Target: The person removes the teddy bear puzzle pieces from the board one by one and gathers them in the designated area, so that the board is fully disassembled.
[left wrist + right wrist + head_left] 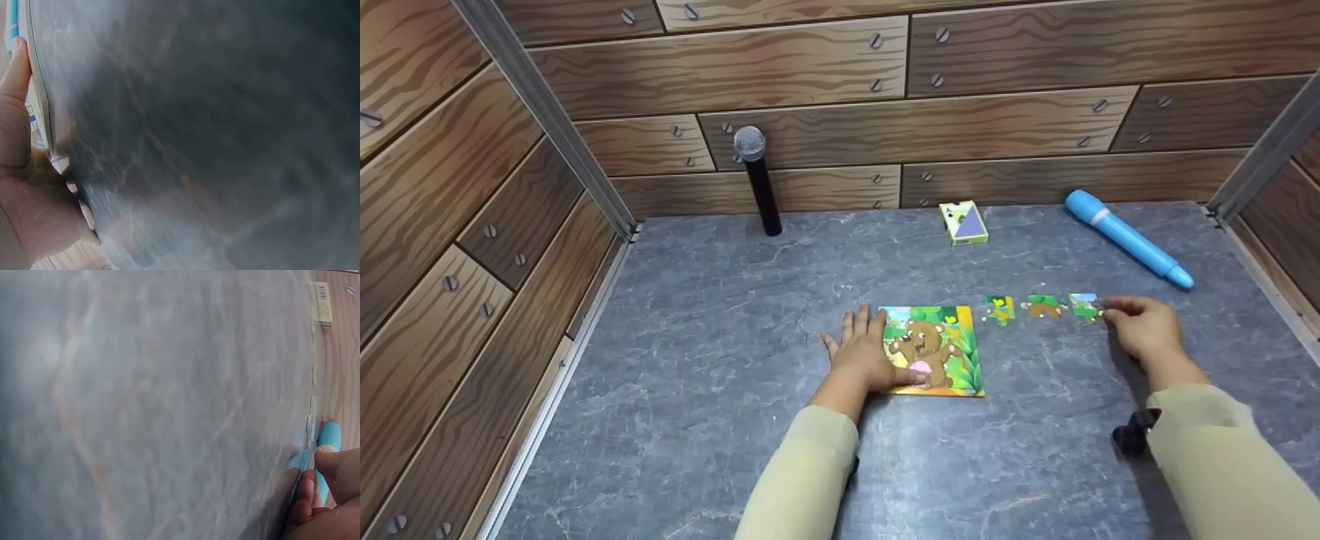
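My left hand (862,360) lies over the left edge of a square bear jigsaw puzzle (960,337), fingers spread and the thumb across its lower part. In the left wrist view the palm and thumb (17,73) show beside the puzzle's edge. Right of the puzzle, three loose jigsaw pieces lie in a row: a yellow-green piece (1000,309), a brown-green piece (1044,306) and a blue-green piece (1084,306). My right hand (1147,330) pinches the right edge of the blue-green piece with thumb and fingertips; in the right wrist view the contact is hard to make out.
A black microphone (763,187) stands upright at the back left. A card box (964,223) lies near the back wall, and a thick blue pen (1132,240) lies at the back right, beyond my right hand. Wood-patterned walls enclose the grey tabletop (697,360).
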Demonstrator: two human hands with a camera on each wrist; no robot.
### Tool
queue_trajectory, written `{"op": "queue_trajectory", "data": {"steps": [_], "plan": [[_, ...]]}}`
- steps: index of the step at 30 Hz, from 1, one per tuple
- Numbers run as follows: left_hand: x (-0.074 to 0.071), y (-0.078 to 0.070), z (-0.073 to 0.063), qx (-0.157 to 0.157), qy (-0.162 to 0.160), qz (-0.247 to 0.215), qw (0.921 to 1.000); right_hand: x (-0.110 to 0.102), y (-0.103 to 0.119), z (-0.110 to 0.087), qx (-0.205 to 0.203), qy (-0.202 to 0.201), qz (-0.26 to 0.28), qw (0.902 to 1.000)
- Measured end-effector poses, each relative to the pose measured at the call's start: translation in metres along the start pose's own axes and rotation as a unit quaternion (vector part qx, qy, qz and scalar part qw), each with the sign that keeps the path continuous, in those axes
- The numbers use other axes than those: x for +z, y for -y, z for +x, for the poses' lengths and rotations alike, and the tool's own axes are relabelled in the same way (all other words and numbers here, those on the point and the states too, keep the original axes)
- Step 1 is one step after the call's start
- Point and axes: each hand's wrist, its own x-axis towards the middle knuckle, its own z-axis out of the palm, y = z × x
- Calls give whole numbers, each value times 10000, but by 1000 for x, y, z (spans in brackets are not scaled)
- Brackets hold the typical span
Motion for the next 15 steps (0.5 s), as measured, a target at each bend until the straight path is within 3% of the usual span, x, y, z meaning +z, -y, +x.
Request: {"op": "queue_trajectory", "data": {"steps": [4,7,15], "plan": [[1,1,1,5,-16,17,10000,1,3,-3,87,-110,242,9996],[1,1,1,3,-26,58,10000,5,9,-8,-97,-285,264,9992],[1,1,0,33,-12,9,10000,28,44,-32,-1547,-816,269,9842]]}}
